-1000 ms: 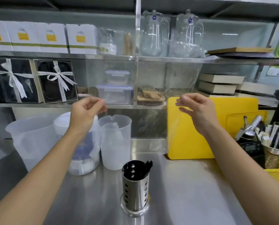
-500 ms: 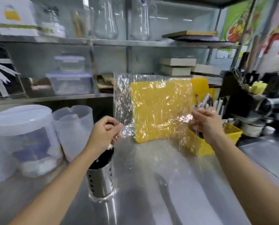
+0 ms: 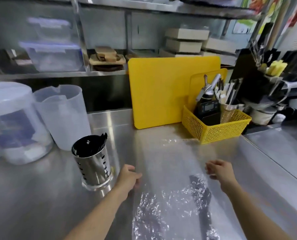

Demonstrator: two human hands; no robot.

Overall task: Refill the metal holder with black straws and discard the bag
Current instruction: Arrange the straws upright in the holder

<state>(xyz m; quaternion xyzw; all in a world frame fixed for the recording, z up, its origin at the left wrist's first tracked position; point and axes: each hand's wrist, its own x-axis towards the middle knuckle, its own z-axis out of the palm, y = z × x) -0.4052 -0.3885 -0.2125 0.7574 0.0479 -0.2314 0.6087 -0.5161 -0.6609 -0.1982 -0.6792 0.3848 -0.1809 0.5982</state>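
Note:
The perforated metal holder (image 3: 94, 164) stands on the steel counter (image 3: 40, 196), filled with black straws (image 3: 90, 147) whose tips reach its rim. An empty clear plastic bag (image 3: 170, 201), crinkled and shiny, is spread low over the counter between my hands. My left hand (image 3: 129, 179) is just right of the holder's base, fingers curled on the bag's left edge. My right hand (image 3: 219, 171) pinches the bag's right edge. The picture is blurred by motion.
Two translucent jugs (image 3: 64, 115) and a lidded tub (image 3: 14, 122) stand left of the holder. A yellow cutting board (image 3: 161, 92) leans at the back. A yellow basket (image 3: 213, 131) with tools sits at the right. Shelves with boxes run behind.
Both hands have dropped from chest height to the counter, bringing the bag down from upright to nearly flat. The view has swung right and downward.

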